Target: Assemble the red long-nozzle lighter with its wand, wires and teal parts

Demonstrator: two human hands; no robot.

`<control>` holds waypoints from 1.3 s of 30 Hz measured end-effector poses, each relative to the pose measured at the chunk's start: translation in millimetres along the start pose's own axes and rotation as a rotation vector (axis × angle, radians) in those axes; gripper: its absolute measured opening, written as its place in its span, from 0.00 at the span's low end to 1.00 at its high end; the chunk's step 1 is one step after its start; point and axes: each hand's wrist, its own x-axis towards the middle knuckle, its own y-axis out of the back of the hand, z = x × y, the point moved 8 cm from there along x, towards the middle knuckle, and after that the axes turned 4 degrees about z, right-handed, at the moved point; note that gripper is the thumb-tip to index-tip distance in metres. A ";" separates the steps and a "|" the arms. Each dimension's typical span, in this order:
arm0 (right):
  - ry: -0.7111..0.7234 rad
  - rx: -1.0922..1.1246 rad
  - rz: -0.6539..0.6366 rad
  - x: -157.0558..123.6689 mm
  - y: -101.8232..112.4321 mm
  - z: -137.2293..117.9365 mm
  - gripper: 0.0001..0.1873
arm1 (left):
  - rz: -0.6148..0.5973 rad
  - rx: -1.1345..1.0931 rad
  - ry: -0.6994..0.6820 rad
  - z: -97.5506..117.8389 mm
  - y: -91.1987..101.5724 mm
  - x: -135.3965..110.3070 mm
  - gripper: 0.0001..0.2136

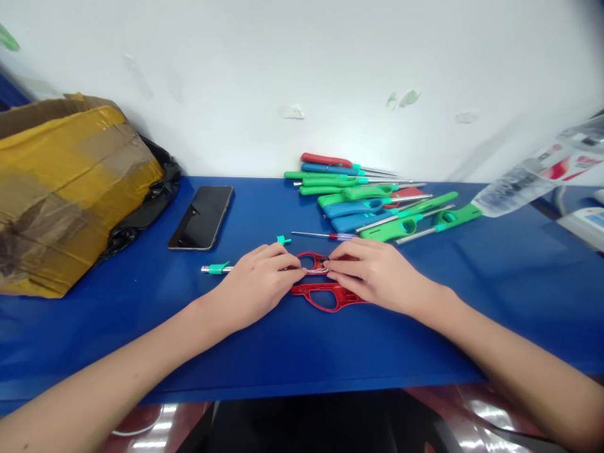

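A red lighter casing half (pixel 309 259) lies on the table between my hands, with thin pale wires and a small dark part inside it. My left hand (pixel 259 280) pinches its left end; the fingertips are at the wires. My right hand (pixel 382 270) has closed fingers on its right end, near the dark part. Just below lies the other red casing half (pixel 325 297), its inner ribs facing up, its right end partly under my right hand. A metal lighter tube with a green collar (pixel 218 268) sticks out left of my left hand. Above its knuckles is a small green piece (pixel 284 240).
Behind my right hand lies a screwdriver (pixel 325 236). Several assembled lighters (pixel 363 204) are heaped near the wall, beside a tilted plastic bottle (pixel 523 179). A phone (pixel 201 217) and a taped cardboard box (pixel 80 182) with a black bag (pixel 146 207) are leftward on the blue table (pixel 283 358).
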 end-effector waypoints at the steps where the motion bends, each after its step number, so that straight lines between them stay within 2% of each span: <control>1: -0.003 0.002 -0.003 0.3 0.9 -0.5 0.14 | 0.016 -0.032 0.025 -2.3 0.8 0.2 0.11; 5: -0.010 0.000 -0.017 1.6 4.4 -3.6 0.15 | 0.030 -0.121 0.082 -8.8 1.3 0.4 0.09; 11: 0.016 -0.045 -0.050 0.8 5.2 -8.0 0.18 | -0.051 0.031 -0.076 2.7 0.1 0.2 0.12; 18: -0.001 -0.032 -0.076 0.0 3.7 -7.4 0.17 | -0.055 0.015 -0.072 0.5 -4.8 0.5 0.14; 25: -0.071 0.152 -0.073 1.0 3.6 3.0 0.15 | -0.097 0.038 -0.066 1.4 -6.7 0.8 0.15; 32: -0.074 0.249 -0.104 2.5 3.3 7.7 0.15 | -0.159 0.077 -0.086 2.1 -14.0 -0.5 0.21; 34: -0.096 0.279 -0.106 2.0 3.9 10.7 0.18 | -0.155 0.081 -0.090 2.7 -13.0 -0.1 0.21; 39: -0.173 0.312 -0.075 -0.4 7.0 21.7 0.33 | -0.117 0.068 -0.100 5.9 -8.7 1.7 0.20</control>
